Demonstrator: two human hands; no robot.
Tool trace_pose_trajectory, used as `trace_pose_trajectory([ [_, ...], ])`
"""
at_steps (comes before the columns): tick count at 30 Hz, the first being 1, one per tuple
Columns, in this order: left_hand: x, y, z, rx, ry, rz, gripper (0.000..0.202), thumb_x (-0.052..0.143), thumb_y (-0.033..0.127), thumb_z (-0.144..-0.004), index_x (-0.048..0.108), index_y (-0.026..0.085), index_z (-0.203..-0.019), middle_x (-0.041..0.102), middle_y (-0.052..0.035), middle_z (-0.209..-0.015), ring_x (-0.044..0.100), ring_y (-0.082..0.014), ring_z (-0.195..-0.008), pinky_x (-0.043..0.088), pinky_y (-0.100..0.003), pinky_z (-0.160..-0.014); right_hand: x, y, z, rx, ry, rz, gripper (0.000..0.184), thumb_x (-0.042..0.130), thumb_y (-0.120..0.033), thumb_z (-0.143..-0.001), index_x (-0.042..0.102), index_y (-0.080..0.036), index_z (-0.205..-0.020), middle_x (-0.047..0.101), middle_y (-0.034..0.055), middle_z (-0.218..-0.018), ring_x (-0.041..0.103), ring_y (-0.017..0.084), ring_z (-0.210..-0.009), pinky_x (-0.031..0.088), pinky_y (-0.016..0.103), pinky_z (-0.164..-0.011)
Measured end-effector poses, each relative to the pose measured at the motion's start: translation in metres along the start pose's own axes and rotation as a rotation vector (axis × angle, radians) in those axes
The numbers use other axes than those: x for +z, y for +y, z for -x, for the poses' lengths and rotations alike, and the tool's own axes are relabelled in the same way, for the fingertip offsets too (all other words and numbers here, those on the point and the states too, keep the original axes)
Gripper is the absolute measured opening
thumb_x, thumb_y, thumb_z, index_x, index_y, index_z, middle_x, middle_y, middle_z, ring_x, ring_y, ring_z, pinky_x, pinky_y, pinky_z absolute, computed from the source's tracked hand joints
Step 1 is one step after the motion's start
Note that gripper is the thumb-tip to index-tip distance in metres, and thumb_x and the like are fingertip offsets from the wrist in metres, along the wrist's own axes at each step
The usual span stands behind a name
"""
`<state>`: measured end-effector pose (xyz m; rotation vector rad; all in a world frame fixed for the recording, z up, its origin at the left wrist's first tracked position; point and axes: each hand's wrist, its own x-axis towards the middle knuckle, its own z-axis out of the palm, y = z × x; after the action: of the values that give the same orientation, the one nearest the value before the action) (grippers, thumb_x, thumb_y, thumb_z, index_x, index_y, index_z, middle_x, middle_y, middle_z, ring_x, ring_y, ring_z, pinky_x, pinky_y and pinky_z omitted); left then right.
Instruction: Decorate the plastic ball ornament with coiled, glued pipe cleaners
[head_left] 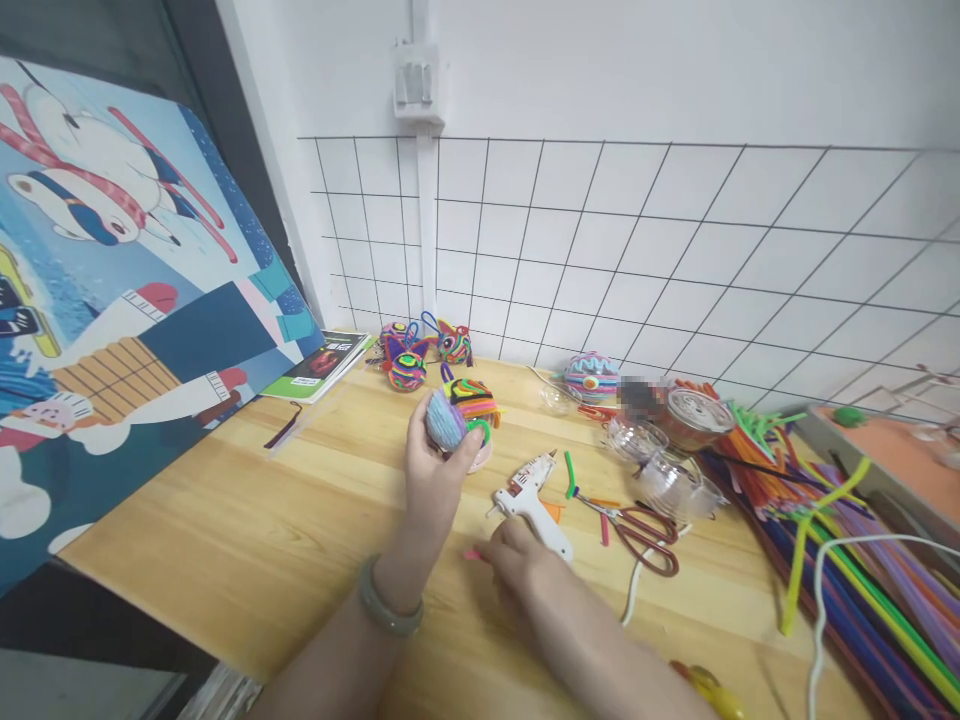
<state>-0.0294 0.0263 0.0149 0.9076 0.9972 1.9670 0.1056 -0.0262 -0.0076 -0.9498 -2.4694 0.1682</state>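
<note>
My left hand (435, 480) is closed around a rounded craft piece wound with fuzzy pipe cleaner (445, 424), light blue on its visible side. Green and pale pink show by my thumb. Just behind it sits a multicoloured striped pipe-cleaner ornament (472, 396); whether the two touch I cannot tell. My right hand (521, 570) rests low over the table, fingers pinched on a short pink pipe-cleaner piece (474, 554). Right beside those fingers lies a white glue gun (536, 510), its nozzle pointing away. Scissors with brown handles (637, 530) lie further right, among short pipe-cleaner scraps (570, 472).
Several finished ornaments (409, 368) stand near the wall, left of a striped ball (591, 376). Clear plastic shells (675, 485) and a tin (699, 418) sit at right. Bundled pipe cleaners (862, 570) and a white cord (819, 600) line the right side. A booklet (326, 365) lies left.
</note>
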Motion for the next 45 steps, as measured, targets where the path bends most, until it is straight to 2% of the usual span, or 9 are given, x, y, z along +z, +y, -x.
trace_pose_trajectory([
  [2, 0.001, -0.001, 0.002, -0.02, -0.015, 0.011, 0.068, 0.076, 0.027, -0.071, 0.044, 0.023, -0.13, 0.059, -0.0119, -0.13, 0.06, -0.0246, -0.116, 0.051, -0.036, -0.097, -0.031, 0.005, -0.005, 0.022, 0.013, -0.1, 0.026, 0.042, -0.005, -0.088, 0.064, -0.019, -0.091, 0.061, 0.0051, -0.08, 0.06, 0.015, -0.068, 0.05, 0.023, -0.059],
  [4, 0.004, -0.001, 0.006, -0.047, -0.043, 0.015, 0.07, 0.077, 0.026, -0.069, 0.044, 0.022, -0.13, 0.057, -0.0136, -0.133, 0.059, -0.026, -0.117, 0.05, -0.037, -0.097, -0.059, 0.011, -0.009, 0.031, 0.032, -0.225, 0.024, 0.043, -0.009, -0.092, 0.065, -0.018, -0.095, 0.062, 0.0061, -0.083, 0.061, 0.016, -0.075, 0.051, 0.024, -0.066],
  [6, 0.007, -0.002, 0.011, -0.087, -0.092, 0.007, 0.073, 0.078, 0.026, -0.068, 0.043, 0.021, -0.131, 0.055, -0.0149, -0.134, 0.058, -0.0276, -0.118, 0.05, -0.039, -0.097, -0.077, 0.016, -0.011, 0.05, 0.129, -0.298, 0.02, 0.047, -0.012, -0.093, 0.065, -0.018, -0.095, 0.064, 0.006, -0.083, 0.062, 0.015, -0.074, 0.051, 0.025, -0.066],
  [8, 0.01, -0.002, 0.018, -0.129, -0.157, 0.0, 0.073, 0.077, 0.026, -0.068, 0.042, 0.02, -0.131, 0.056, -0.0152, -0.133, 0.06, -0.028, -0.116, 0.051, -0.04, -0.096, -0.085, 0.021, -0.012, 0.053, 0.216, -0.286, 0.017, 0.05, -0.013, -0.093, 0.066, -0.018, -0.095, 0.064, 0.0044, -0.077, 0.061, 0.015, -0.069, 0.049, 0.024, -0.062],
  [13, 0.013, -0.002, 0.03, -0.158, -0.296, 0.013, 0.071, 0.077, 0.025, -0.068, 0.043, 0.021, -0.13, 0.057, -0.0151, -0.132, 0.06, -0.0276, -0.116, 0.051, -0.037, -0.097, -0.085, 0.031, -0.01, -0.071, 0.372, -0.127, 0.02, 0.05, -0.011, -0.093, 0.066, -0.016, -0.104, 0.063, 0.0054, -0.075, 0.059, 0.015, -0.066, 0.047, 0.025, -0.057],
  [23, 0.013, -0.002, 0.032, -0.217, -0.394, 0.021, 0.066, 0.074, 0.028, -0.073, 0.041, 0.021, -0.129, 0.06, -0.0125, -0.128, 0.06, -0.0261, -0.115, 0.05, -0.036, -0.097, -0.081, 0.041, -0.009, -0.211, 0.439, 0.119, 0.019, 0.048, -0.01, -0.094, 0.063, -0.01, -0.106, 0.054, 0.003, -0.068, 0.046, 0.014, -0.059, 0.038, 0.026, -0.052],
  [31, 0.013, -0.003, 0.032, -0.204, -0.409, 0.024, 0.063, 0.074, 0.025, -0.072, 0.041, 0.02, -0.126, 0.054, -0.0133, -0.133, 0.056, -0.0256, -0.12, 0.046, -0.036, -0.101, -0.074, 0.041, -0.009, -0.248, 0.435, 0.165, 0.02, 0.048, -0.008, -0.094, 0.064, -0.004, -0.104, 0.048, 0.0018, -0.064, 0.038, 0.015, -0.056, 0.031, 0.027, -0.05],
  [38, 0.013, -0.006, 0.032, -0.174, -0.421, 0.028, 0.061, 0.073, 0.025, -0.073, 0.043, 0.021, -0.125, 0.056, -0.0115, -0.129, 0.056, -0.0257, -0.119, 0.046, -0.035, -0.099, -0.072, 0.043, -0.008, -0.296, 0.409, 0.239, 0.023, 0.045, -0.007, -0.095, 0.064, -0.002, -0.107, 0.049, 0.0026, -0.062, 0.038, 0.016, -0.057, 0.03, 0.028, -0.051],
  [45, 0.01, -0.008, 0.03, -0.192, -0.421, 0.022, 0.049, 0.064, 0.029, -0.083, 0.044, 0.02, -0.127, 0.057, -0.01, -0.13, 0.055, -0.0236, -0.119, 0.044, -0.033, -0.1, -0.074, 0.042, -0.008, -0.342, 0.387, 0.366, 0.027, 0.039, -0.007, -0.097, 0.063, -0.003, -0.108, 0.049, 0.0031, -0.062, 0.038, 0.017, -0.059, 0.03, 0.029, -0.053],
])
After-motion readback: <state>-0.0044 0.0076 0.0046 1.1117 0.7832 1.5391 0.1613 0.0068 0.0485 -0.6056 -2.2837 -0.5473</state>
